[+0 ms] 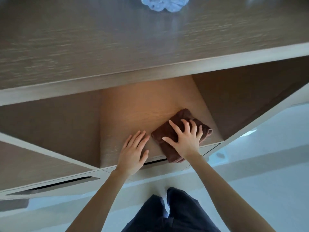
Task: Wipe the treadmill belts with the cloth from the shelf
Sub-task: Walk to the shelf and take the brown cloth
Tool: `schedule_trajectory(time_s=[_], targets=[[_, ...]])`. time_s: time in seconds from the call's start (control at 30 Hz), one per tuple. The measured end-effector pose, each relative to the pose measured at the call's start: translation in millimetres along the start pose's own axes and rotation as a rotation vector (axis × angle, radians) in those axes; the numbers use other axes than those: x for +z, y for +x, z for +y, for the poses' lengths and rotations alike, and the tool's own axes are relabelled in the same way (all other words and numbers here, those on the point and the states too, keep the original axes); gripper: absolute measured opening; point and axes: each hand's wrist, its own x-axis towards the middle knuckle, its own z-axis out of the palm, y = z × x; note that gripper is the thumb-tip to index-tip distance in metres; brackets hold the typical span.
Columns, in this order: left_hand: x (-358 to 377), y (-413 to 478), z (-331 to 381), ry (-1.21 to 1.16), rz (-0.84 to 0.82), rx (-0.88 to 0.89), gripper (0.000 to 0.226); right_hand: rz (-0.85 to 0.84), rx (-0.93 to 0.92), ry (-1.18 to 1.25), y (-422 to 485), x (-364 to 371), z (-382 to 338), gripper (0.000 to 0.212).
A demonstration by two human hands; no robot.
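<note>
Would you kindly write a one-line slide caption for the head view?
Right hand spread on a folded brown cloth in the shelf compartment, left hand flat beside it.

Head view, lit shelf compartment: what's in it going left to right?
Left brown wooden wall → left hand flat on the shelf floor → folded brown cloth with the right hand resting on top → right brown wooden wall.
</note>
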Motion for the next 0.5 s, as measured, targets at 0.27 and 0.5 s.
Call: schedule_trajectory(time_s=[0.27,0.5], targets=[[-4.6,-1.2,-5.8,-0.023,-0.066,0.09,0.054,0.302,0.05,-0.026,-19.8,4.4,-12.0,0.036],[-10.7,7.5,4.5,-0.032,-0.145,0.328,0.054,0.354,0.077,0.0,-76.1,-24.9,11.2,0.04]])
